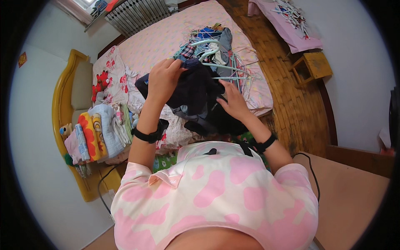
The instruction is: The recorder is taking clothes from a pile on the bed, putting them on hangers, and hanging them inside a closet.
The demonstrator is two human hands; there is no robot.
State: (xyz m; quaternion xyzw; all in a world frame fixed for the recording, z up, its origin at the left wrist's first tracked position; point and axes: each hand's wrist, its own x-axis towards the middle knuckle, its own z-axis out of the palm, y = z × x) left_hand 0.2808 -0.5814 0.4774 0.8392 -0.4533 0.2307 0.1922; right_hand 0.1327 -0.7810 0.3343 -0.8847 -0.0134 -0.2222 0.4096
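Note:
My left hand (165, 79) grips the upper edge of a dark garment (193, 89) and holds it up over the bed. A pale green plastic hanger (215, 64) reaches out from the garment's top, its hook towards the far side. My right hand (232, 100) is beside the garment's right side, fingers spread, with fingertips close to the hanger's lower bar; whether they touch it I cannot tell. Below lie more dark clothes (226, 120) at the bed's near edge. Beyond the garment is a heap of clothes (225, 39) with many loose hangers (242, 73) on its right.
The bed (150, 37) has a pink patterned sheet. Folded towels and blankets (106, 131) stand in a row by the yellow headboard (59, 103), near a red plush toy (101, 82). To the right are a wooden stool (315, 67) and a pink-covered table (281, 28).

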